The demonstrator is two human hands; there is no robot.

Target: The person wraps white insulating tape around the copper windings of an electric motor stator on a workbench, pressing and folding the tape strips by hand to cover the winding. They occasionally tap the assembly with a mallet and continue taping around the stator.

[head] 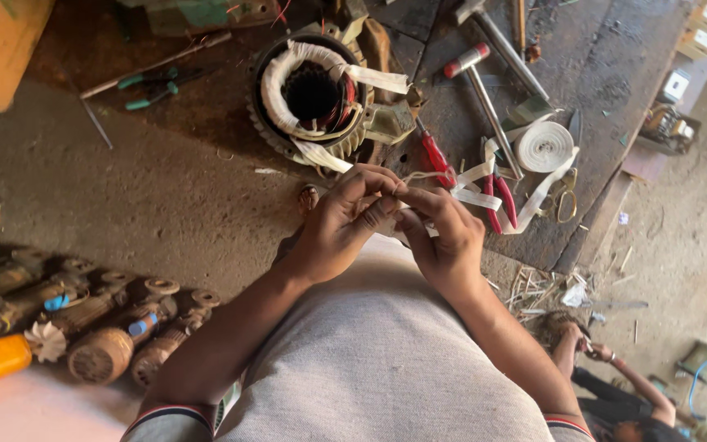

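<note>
Head view shows our left hand (339,221) and right hand (443,233) pinched shut on a thin white cotton tape strip (475,196) just below the round tape-wrapped motor stator (314,94); tugging unevenly could, we judge, snag it on the red-handled pliers (501,200).

bare floor (149,188) left, stator (314,94) ahead, tools (484,106) right

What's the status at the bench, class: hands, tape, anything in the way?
Left hand and right hand both pinching white tape strip. Strip leads toward tape roll. Motor stator behind; red pliers beside hands.
</note>
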